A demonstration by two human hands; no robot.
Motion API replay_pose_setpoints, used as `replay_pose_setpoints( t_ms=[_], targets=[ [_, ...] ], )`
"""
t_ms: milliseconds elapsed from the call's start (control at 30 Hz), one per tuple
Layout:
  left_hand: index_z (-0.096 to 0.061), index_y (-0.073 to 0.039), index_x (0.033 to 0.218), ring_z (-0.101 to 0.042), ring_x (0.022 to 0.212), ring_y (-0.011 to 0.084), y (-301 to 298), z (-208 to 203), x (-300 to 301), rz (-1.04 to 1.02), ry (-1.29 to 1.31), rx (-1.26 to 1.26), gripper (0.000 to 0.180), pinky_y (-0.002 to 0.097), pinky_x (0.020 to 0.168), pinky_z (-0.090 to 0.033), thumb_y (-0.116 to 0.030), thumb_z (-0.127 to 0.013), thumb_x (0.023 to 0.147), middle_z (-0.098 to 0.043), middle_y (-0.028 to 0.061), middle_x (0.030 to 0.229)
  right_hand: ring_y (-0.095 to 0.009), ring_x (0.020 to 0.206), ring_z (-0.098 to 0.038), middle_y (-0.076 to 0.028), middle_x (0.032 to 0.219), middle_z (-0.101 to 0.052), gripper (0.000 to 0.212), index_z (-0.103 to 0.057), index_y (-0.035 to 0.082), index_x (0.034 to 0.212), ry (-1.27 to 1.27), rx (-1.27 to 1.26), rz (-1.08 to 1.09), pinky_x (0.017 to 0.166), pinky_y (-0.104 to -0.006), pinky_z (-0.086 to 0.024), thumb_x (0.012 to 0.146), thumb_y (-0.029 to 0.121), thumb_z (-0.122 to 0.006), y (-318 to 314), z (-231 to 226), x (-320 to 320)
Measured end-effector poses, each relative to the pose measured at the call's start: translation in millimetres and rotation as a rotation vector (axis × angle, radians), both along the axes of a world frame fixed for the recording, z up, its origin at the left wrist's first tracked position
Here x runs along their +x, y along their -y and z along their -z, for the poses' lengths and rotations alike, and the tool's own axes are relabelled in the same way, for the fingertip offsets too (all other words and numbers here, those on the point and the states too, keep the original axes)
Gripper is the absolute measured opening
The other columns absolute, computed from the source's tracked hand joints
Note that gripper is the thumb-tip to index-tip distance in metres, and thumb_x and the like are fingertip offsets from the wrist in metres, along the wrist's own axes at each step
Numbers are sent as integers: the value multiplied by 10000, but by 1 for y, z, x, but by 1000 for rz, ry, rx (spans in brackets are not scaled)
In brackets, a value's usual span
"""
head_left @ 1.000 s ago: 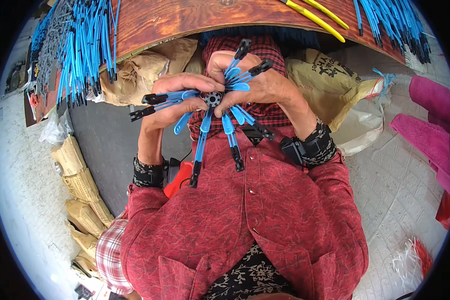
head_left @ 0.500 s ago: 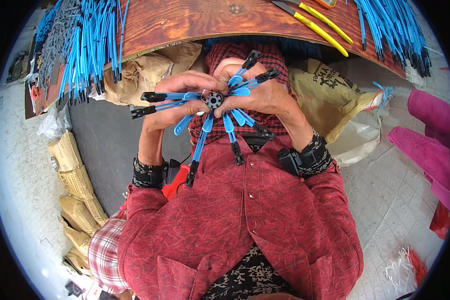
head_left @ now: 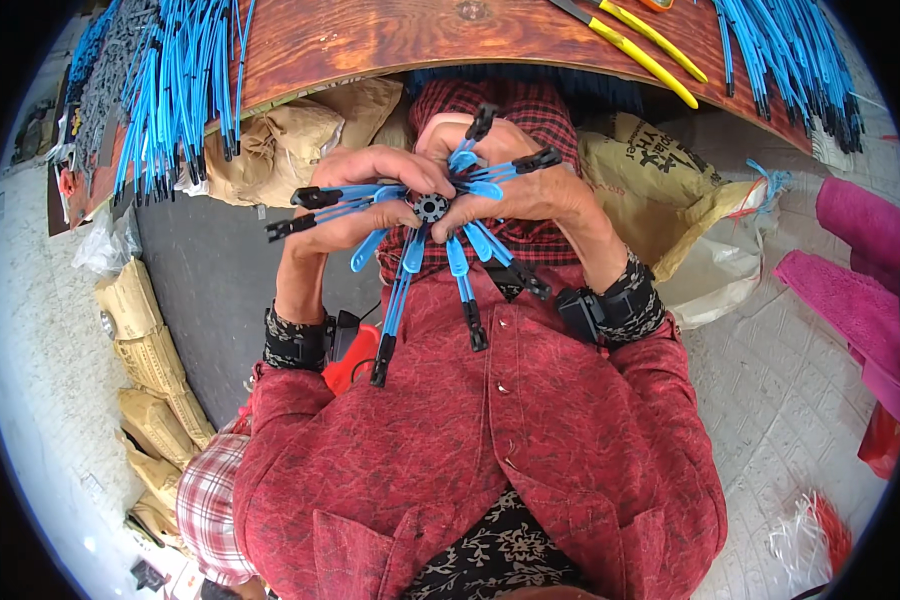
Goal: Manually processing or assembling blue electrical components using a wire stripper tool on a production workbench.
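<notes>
Clerk: Entry one, black slotted hub (head_left: 431, 208) with radiating blue arms (head_left: 408, 262). Location?

Checker: Over the plaid-trousered lap (head_left: 542, 118), near the edge of the wooden surface (head_left: 370, 42).

Clerk: Left hand (head_left: 370, 168)?

Checker: Thumb and forefinger in a narrow pinch at the hub's left side. Right hand (head_left: 525, 195): curled, thumb at the hub's right side, blue arms jutting past its fingers.

Clerk: Hazards?

Checker: Three, by judgement. Item: a blue arm working loose, should either thumb ease its pressure at the rim. Item: neighbouring arms crossing or snagging, their black ends (head_left: 475, 338) being unsupported and fanned out unevenly. Item: the hub tipping or dropping to the lap, fingertips being its only apparent support.

Clerk: Obscured particulars?

Checker: Hub underside, unseen. Inner ends of the arms, covered by thumbs and fingers; whether each is seated, cannot tell. Remaining fingers of both hands, largely masked. Yellow-handled cutting tool (head_left: 654, 66), its far end cut off by the upper edge. Blue rod bundle (head_left: 180, 95) at left, likewise cropped.
</notes>
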State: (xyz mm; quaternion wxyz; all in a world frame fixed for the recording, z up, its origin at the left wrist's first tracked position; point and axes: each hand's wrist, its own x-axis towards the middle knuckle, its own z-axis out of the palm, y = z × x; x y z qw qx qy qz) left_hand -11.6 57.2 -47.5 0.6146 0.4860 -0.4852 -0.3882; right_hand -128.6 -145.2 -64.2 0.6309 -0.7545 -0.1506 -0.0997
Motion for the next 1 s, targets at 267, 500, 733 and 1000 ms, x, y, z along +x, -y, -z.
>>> replay_pose_setpoints(
  t_ms=[267,500,733,1000],
  targets=[
    [-765,-15,984,-698,967,235,6,-7,3,-68,135,-5,258,364,849,-557,-69,-842,744,-757,121,978,-150,823,-582,-23,850,-619,416,-680,29,923,-45,92,-89,741,-334,-476,641,181,-945,4,2,3],
    [-793,-48,1067,-559,1129,251,13,-1,14,-64,371,-68,338,401,965,-459,-111,-839,738,-732,86,1227,-167,881,-641,-43,926,-684,355,-728,15,965,0,157,-49,765,-328,-500,682,123,-915,4,15,0],
    [-774,-67,1138,-464,1403,353,14,-1,14,-81,203,-51,454,484,1138,-392,-148,-855,699,-503,193,1522,-175,884,-658,-52,945,-700,396,-732,22,1020,-91,147,-67,778,-333,-511,688,138,-914,3,8,0],
    [-717,-78,1266,-425,1421,376,18,5,20,-46,201,-71,602,494,1160,-370,-207,-883,702,-362,205,1602,-169,912,-668,-63,982,-720,462,-734,41,1116,-85,180,-59,805,-338,-517,707,161,-911,1,9,0]
  ],
)
